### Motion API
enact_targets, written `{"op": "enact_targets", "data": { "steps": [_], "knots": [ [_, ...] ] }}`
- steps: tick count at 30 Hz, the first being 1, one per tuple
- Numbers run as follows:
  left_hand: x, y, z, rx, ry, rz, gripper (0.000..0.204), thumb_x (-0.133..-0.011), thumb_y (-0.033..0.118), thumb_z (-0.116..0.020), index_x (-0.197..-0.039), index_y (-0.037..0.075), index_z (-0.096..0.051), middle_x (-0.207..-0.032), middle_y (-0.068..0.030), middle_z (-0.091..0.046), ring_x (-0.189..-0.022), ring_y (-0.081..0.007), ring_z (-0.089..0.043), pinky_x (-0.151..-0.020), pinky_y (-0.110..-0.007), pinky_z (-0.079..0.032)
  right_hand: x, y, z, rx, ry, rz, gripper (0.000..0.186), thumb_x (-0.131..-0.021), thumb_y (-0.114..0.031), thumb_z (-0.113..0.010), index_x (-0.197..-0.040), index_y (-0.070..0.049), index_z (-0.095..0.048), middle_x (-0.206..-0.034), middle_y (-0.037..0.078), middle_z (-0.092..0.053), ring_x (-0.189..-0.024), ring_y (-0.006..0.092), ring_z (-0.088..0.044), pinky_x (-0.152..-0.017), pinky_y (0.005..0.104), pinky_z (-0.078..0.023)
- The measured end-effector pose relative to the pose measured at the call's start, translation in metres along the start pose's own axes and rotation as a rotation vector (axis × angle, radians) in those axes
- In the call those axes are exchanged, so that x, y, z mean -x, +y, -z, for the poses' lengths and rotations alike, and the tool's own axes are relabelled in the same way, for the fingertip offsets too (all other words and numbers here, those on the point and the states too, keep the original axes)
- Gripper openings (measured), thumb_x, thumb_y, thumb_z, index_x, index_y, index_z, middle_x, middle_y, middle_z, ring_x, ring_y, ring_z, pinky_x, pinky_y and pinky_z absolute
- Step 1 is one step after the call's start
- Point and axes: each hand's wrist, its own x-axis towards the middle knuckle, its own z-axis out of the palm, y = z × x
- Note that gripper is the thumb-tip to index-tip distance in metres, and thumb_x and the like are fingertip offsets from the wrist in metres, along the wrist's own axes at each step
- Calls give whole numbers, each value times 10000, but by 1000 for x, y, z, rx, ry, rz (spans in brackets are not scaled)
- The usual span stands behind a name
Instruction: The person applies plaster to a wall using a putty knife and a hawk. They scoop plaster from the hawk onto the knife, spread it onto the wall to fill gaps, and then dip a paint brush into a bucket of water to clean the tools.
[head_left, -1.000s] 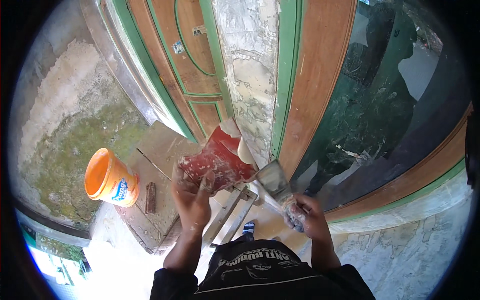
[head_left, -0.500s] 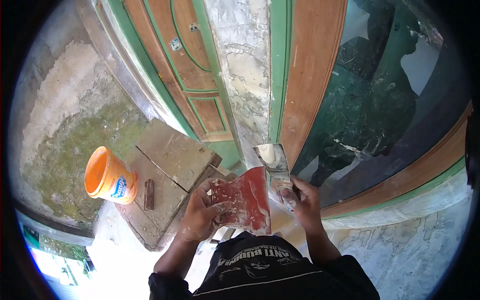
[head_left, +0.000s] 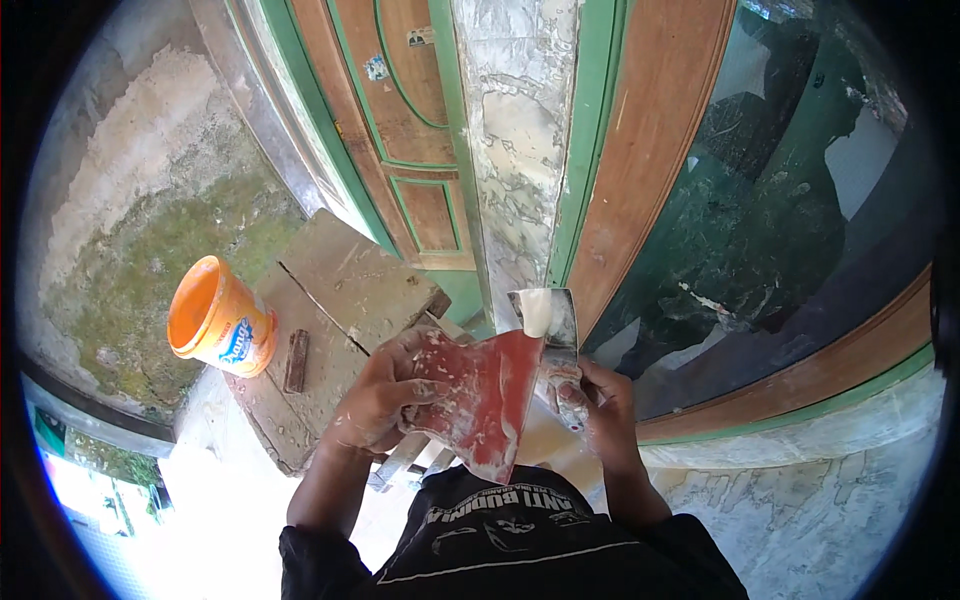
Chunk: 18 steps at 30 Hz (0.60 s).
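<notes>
My left hand [head_left: 385, 395] grips a red, curved-sided plastering spreader [head_left: 485, 395], thumb across its face; dried white filler spots its surface. Wrapped round the handle of a metal putty knife [head_left: 563, 325] is my right hand [head_left: 603, 405]. The knife's blade points up and away from me and carries a lump of creamy white putty [head_left: 536, 312]. The spreader's right edge overlaps the lower part of the blade; whether they touch I cannot tell. Part of the knife's handle is hidden by my fingers.
An orange bucket [head_left: 240, 350] and a small brown block [head_left: 296, 360] sit on a worn wooden platform [head_left: 340, 270] at the left. Ahead are a brown and green door [head_left: 425, 130], a patchy grey wall strip [head_left: 515, 130] and a dark glass window [head_left: 760, 210] at the right.
The spreader has tilted, its lower edge swinging left, and now overlaps the putty knife's blade. My left hand has shifted slightly left and up. The whole view has shifted a little.
</notes>
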Motion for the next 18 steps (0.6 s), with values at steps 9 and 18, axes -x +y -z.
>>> {"op": "enact_targets", "data": {
  "steps": [9, 18],
  "knots": [
    [-6, 19, 0, -333, 114, -195, 503, -689, -131, -534, -1167, -21, -420, -1027, -127, -582, -929, -183, -613, -798, -280, -511, 9, -16, 13, -162, -96, -215, 251, -870, -77, -571, -1085, 51, -561, -725, 63, -576, -577, 94, -522, -485, 211, -377],
    [-34, 56, -26, -295, 80, -460, 589, -704, -163, -493, -1226, 57, -331, -1015, -133, -562, -861, -179, -622, -700, -274, -531, 10, -8, 27, -294, -25, -134, 152, -866, -68, -543, -979, 32, -569, -688, 81, -572, -527, 116, -519, -413, 216, -335]
  ]
}}
